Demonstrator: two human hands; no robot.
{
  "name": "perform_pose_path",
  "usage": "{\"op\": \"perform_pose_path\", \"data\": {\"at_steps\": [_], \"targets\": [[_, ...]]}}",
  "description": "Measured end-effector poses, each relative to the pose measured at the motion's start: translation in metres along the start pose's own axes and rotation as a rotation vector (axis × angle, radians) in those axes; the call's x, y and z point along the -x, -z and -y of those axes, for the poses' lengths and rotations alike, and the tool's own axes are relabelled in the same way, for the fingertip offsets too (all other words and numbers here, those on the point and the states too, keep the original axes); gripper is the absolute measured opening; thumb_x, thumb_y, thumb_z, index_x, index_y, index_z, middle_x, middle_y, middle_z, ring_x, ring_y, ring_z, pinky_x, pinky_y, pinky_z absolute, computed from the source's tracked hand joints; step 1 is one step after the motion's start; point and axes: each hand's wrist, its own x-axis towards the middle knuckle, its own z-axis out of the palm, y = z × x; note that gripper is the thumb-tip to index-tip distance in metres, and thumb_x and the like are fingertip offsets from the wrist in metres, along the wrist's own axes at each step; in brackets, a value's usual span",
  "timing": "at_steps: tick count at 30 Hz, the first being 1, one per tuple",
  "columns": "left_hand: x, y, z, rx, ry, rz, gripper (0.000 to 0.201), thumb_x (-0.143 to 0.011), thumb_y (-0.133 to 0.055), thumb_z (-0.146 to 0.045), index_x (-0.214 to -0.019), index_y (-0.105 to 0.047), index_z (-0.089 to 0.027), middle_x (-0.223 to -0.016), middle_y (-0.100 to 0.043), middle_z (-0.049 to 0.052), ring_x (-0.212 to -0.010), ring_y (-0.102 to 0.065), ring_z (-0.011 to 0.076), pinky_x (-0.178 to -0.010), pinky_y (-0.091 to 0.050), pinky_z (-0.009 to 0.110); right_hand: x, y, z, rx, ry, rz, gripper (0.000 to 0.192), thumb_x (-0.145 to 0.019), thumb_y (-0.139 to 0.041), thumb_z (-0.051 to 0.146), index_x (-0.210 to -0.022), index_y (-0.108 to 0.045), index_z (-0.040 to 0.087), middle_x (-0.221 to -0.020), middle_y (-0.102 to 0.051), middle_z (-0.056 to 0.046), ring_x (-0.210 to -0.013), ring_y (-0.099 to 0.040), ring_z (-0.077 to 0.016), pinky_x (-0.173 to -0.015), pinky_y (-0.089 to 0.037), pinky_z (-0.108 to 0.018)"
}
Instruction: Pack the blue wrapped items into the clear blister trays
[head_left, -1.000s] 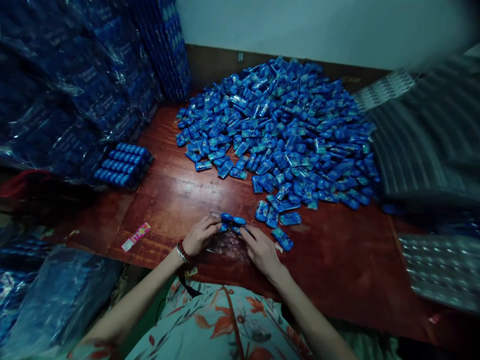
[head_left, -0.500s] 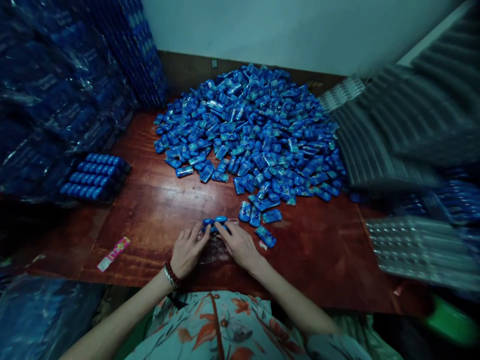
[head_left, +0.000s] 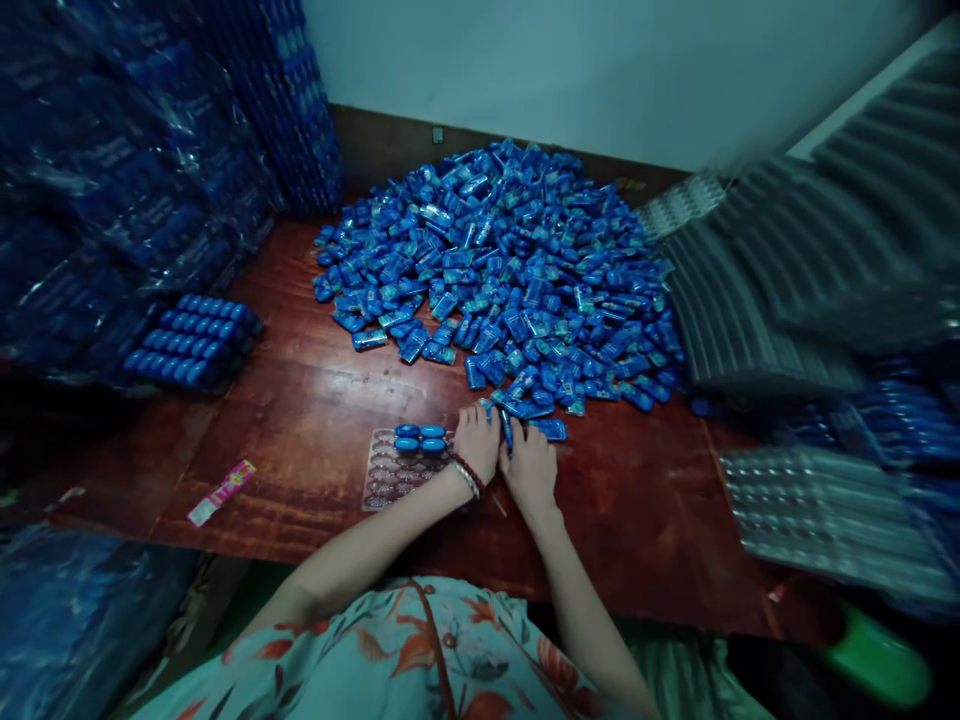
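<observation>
A big heap of small blue packets (head_left: 502, 260) covers the back of the red-brown wooden table (head_left: 315, 400). In front of me lies a clear plastic tray (head_left: 394, 472) with a few blue packets (head_left: 420, 438) set in its far row. My left hand (head_left: 476, 440), with a bead bracelet at the wrist, and my right hand (head_left: 531, 462) rest side by side at the heap's near edge. Their fingers are on loose blue packets (head_left: 517, 408) there. I cannot see whether either hand has closed around one.
A filled tray of blue packets (head_left: 193, 340) sits at the left, beside tall wrapped stacks (head_left: 112, 180). Stacks of empty clear trays (head_left: 832, 520) and grey ones (head_left: 787, 290) stand at the right. A pink wrapper (head_left: 221, 492) lies near the front edge. A green object (head_left: 877, 665) is at the lower right.
Both hands left the clear tray and moved right and forward to the edge of the heap. The tray with its few packets now lies uncovered.
</observation>
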Motion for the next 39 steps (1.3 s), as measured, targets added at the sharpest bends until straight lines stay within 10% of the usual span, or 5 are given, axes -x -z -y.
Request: {"op": "perform_pose_path", "data": {"at_steps": [5, 10, 17, 24, 39], "targets": [[-0.014, -0.01, -0.004, -0.014, 0.006, 0.036, 0.039, -0.088, -0.032, -0.005, -0.124, -0.047, -0.004, -0.114, -0.054, 0.025, -0.103, -0.055, 0.0272, -0.084, -0.043, 0.042, 0.016, 0.014, -0.031, -0.416, -0.17, -0.122, 0.037, -0.09, -0.037, 0.029, -0.122, -0.044, 0.015, -0.102, -0.059, -0.013, -0.089, -0.058, -0.0225, -0.075, -0.045, -0.036], [0.039, 0.014, 0.009, 0.089, -0.14, 0.027, 0.041, -0.091, -0.038, -0.017, -0.132, -0.038, -0.013, -0.126, -0.048, 0.021, -0.106, -0.056, 0.0254, -0.084, -0.048, 0.039, 0.046, 0.027, -0.02, -0.862, -0.492, -0.134, 0.036, -0.084, -0.052, 0.04, -0.112, -0.045, 0.018, -0.082, -0.062, -0.005, -0.07, -0.062, -0.018, -0.065, -0.05, -0.032], [0.136, 0.061, 0.092, 0.434, -0.087, -0.027, 0.028, -0.092, -0.041, -0.027, -0.119, -0.047, -0.022, -0.12, -0.05, 0.01, -0.108, -0.055, 0.0187, -0.091, -0.05, 0.034, 0.057, 0.018, 0.038, -0.855, 0.049, -0.021, 0.018, -0.087, -0.051, 0.023, -0.104, -0.056, 0.022, -0.098, -0.061, -0.006, -0.094, -0.059, -0.017, -0.085, -0.048, -0.033], [0.143, 0.044, 0.117, 0.519, 0.035, -0.288, 0.024, -0.09, -0.046, -0.022, -0.113, -0.053, -0.022, -0.106, -0.054, 0.006, -0.099, -0.058, 0.0165, -0.086, -0.053, 0.031, 0.03, 0.011, 0.053, -0.595, 0.521, 0.044, 0.038, -0.087, -0.037, 0.008, -0.119, -0.052, 0.02, -0.104, -0.06, -0.01, -0.098, -0.059, -0.0176, -0.083, -0.051, -0.032], [0.14, 0.026, 0.13, 0.296, -0.194, -0.139, 0.039, -0.092, -0.037, -0.016, -0.13, -0.042, -0.022, -0.113, -0.055, 0.011, -0.1, -0.061, 0.0187, -0.082, -0.054, 0.03, 0.012, 0.044, 0.078, -0.059, 0.692, 0.316, 0.025, -0.087, -0.042, 0.008, -0.106, -0.055, 0.019, -0.092, -0.057, -0.007, -0.082, -0.056, -0.0174, -0.066, -0.045, -0.026]]}}
